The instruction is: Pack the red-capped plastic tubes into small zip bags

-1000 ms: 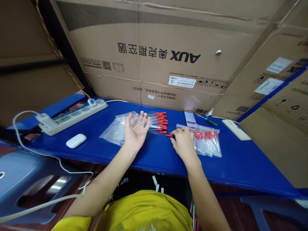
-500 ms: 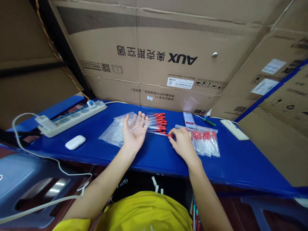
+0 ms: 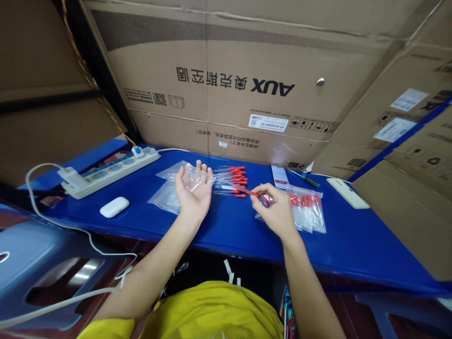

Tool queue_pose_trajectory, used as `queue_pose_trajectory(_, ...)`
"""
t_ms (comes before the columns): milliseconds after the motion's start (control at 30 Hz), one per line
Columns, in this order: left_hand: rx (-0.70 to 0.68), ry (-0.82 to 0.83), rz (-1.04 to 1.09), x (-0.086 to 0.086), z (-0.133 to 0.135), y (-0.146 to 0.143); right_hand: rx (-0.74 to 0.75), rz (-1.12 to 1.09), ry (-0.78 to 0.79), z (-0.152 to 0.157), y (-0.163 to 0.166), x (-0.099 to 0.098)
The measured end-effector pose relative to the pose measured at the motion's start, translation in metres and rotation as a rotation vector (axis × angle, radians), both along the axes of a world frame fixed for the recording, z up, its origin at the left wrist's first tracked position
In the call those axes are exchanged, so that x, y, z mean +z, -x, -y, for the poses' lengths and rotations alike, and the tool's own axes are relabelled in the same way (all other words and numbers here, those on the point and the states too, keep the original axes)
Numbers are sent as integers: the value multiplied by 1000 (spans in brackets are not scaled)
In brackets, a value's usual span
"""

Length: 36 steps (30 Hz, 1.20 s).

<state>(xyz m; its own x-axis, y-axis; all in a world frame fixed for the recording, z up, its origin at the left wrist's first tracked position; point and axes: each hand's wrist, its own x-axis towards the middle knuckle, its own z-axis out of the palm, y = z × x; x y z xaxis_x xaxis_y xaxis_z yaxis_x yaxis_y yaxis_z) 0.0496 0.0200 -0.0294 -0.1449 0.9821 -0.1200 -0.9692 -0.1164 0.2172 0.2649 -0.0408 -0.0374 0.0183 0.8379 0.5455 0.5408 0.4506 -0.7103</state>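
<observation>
Right hand (image 3: 277, 209): thumb and fingers pinched on the red end of one clear stick (image 3: 252, 192). Left hand (image 3: 194, 193): palm up, fingers apart; glare prevents telling whether anything clear lies on it. Step in hand, as judged: separating that stick from the red-ended row (image 3: 240, 179) just beyond. Next move appears to call for a steady pinch (clear of neighbours). The stick's far end is indistinct against the row.
</observation>
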Motion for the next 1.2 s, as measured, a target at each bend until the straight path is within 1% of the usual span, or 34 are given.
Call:
queue_pose_trajectory(167, 2, -5, -63, 0, 10, -14, 48, 82, -59, 4, 8, 2)
queue_pose_trajectory(267, -41, -32, -113, -2, 24, -27, 54, 101, -130, 8, 23, 2)
queue_pose_trajectory(333, -82, -28, -135, -4, 33, -36, 30, 108, -165, 12, 35, 0)
queue_pose_trajectory(467, -156, -32, -173, -9, 46, -49, -48, 55, -122, 18, 57, -10)
queue_pose_trajectory(567, -197, -46, -187, -11, 51, -53, -88, -14, -88, 22, 68, -17)
queue_pose_trajectory(633, -207, -46, -179, -11, 52, -53, -90, -16, -58, 24, 72, -20)
queue_pose_trajectory(700, -216, -40, -163, -10, 50, -52, -61, 16, -32, 25, 74, -19)
queue_pose_trajectory(833, -215, -34, -105, -5, 43, -44, 23, 6, -57, 23, 67, -11)
queue_pose_trajectory(867, -210, -35, -82, -3, 40, -41, 18, -4, -77, 22, 63, -10)
queue_pose_trajectory(933, -204, -32, -27, 0, 35, -34, -54, 25, -112, 16, 51, -8)
queue_pose_trajectory(1000, -204, -15, 16, 2, 29, -27, -164, 143, -101, 9, 36, -10)
queue_pose_trajectory(1067, -200, 4, 27, 4, 25, -22, -229, 310, -38, 1, 22, -15)
queue_pose_trajectory(1133, -190, 23, 22, 6, 21, -18, -216, 441, 39, -5, 11, -23)
queue_pose_trajectory(1200, -180, 42, 24, 6, 19, -16, -178, 521, 107, -8, 6, -31)
